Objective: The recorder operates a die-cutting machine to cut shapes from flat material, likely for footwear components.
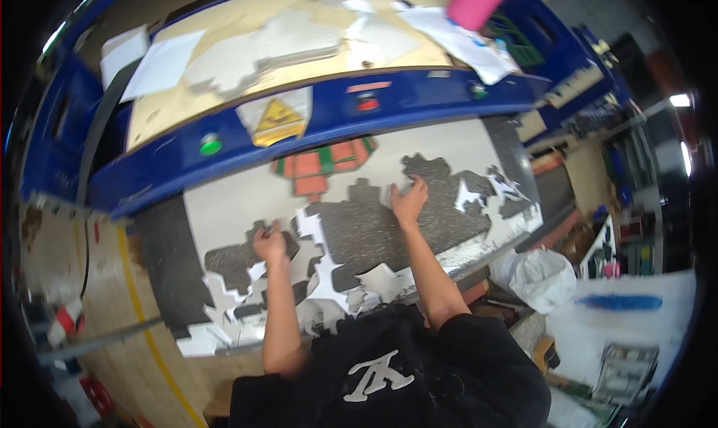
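My left hand (271, 242) is over the dark speckled bed (366, 226) of a blue machine, near ragged white cardboard scraps (323, 278). Its fingers are curled together; whatever they pinch is too small to make out. Farther right, my right hand (410, 201) has its thumb and fingers apart, at the jagged lower edge of a pale grey sheet (441, 140). Between the hands and farther away, a die block with orange and green pads (325, 166) lies on that sheet.
A blue crossbar (404, 99) with a red button (366, 102) and green buttons spans the far side. Behind it, stepped grey cardboard pieces (299, 43) and a pink bottle (479, 2) stand on a wooden top. A white bag (542, 278) sits at right.
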The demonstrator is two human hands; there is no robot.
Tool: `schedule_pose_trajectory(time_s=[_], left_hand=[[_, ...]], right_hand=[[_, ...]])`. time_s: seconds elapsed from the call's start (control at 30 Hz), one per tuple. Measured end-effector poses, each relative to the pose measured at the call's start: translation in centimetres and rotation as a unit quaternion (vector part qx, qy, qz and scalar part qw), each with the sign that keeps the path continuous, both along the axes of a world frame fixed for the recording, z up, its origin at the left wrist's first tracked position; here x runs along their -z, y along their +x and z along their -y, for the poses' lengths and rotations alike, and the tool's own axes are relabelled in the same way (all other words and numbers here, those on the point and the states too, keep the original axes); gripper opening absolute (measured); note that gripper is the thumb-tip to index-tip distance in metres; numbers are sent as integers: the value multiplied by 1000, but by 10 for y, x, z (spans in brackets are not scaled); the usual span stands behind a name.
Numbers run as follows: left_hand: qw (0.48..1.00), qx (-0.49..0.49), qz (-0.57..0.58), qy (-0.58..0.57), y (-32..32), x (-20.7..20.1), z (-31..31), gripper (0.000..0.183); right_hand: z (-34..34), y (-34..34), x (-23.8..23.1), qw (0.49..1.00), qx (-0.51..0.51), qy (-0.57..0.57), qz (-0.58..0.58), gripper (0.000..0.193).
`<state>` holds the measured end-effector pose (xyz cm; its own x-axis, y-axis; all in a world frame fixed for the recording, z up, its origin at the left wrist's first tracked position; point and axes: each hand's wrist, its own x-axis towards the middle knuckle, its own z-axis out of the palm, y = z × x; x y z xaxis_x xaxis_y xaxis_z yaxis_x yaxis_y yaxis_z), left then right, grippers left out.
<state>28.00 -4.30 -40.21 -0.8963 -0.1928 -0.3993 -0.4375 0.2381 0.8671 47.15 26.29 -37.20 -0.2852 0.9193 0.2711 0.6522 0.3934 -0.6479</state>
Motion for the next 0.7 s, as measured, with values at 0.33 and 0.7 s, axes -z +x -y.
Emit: schedule_pose_trajectory(time_s=[0.33, 0.7], left_hand=[[986, 150, 73, -17, -46, 6, 37, 30], [971, 217, 63, -76, -14, 3, 67, 38]], right_hand=[[-65, -13, 3, 963, -17, -235, 131, 82], [-95, 39, 53, 915, -240, -112, 304, 35]])
